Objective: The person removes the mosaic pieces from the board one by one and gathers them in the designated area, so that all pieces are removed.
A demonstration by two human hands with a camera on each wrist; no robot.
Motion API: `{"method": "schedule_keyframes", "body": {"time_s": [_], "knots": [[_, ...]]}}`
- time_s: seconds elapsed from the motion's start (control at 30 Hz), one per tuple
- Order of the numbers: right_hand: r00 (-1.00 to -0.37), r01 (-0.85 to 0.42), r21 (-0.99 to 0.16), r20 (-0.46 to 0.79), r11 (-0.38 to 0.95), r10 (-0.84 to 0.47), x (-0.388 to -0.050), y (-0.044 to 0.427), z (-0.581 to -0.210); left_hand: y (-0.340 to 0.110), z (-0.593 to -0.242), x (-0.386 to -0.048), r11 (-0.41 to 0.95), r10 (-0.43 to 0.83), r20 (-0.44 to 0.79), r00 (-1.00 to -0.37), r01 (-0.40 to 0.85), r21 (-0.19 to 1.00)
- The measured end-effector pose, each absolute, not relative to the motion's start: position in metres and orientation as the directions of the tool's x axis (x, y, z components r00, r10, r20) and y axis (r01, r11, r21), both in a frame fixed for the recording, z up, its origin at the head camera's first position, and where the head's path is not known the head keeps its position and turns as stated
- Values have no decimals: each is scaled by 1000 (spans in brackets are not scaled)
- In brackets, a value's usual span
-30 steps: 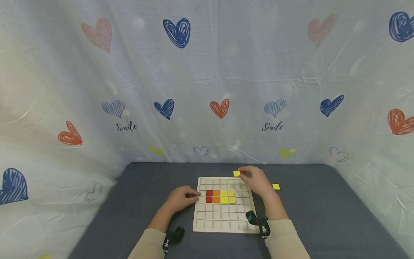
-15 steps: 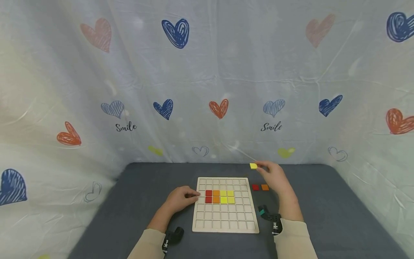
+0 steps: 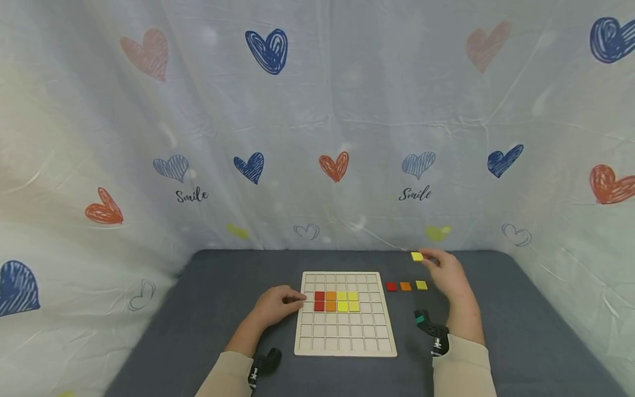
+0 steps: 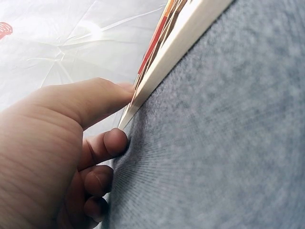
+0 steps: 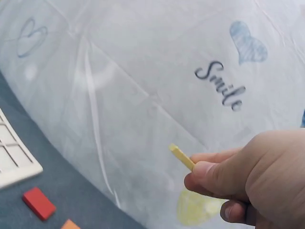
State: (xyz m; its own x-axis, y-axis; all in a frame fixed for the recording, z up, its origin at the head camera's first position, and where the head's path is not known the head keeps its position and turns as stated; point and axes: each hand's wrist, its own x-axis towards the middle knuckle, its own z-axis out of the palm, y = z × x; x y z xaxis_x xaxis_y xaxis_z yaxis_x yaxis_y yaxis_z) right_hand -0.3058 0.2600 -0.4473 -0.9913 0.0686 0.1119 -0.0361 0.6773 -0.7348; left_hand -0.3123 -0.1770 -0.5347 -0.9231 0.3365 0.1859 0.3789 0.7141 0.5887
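A pale wooden grid board point(image 3: 345, 333) lies on the dark table, with red, orange and yellow square tiles in two rows of its cells. My left hand point(image 3: 278, 301) holds the board's left edge; in the left wrist view its thumb point(image 4: 102, 100) rests on the rim and the other fingers curl close by. My right hand point(image 3: 448, 273) pinches a yellow tile point(image 3: 417, 256) between thumb and fingertips, raised near the table's far edge. In the right wrist view this yellow tile point(image 5: 182, 157) is seen edge-on.
Right of the board lie a red tile point(image 3: 391, 286), an orange tile point(image 3: 405, 286) and another yellow tile point(image 3: 421, 285) in a row. Behind the table's far edge hangs a pale curtain point(image 3: 317, 110) printed with hearts.
My right hand has moved right, away from above the board, carrying the yellow tile. The loose red, orange and yellow tiles have come into full view. My left hand has stayed at the board's edge.
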Motion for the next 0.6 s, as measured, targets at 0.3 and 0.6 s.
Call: {"method": "schedule_keyframes", "body": {"time_s": [0.3,0.6], "knots": [[-980,129,-694,18,708,197,-309,286,-475,-177,-534,-311,704,331,183,-926,372,605],[-976,198,-650,-58,733,212,-311,303,-504,-177,-534,-311,705,321,186,-929,366,607]]}}
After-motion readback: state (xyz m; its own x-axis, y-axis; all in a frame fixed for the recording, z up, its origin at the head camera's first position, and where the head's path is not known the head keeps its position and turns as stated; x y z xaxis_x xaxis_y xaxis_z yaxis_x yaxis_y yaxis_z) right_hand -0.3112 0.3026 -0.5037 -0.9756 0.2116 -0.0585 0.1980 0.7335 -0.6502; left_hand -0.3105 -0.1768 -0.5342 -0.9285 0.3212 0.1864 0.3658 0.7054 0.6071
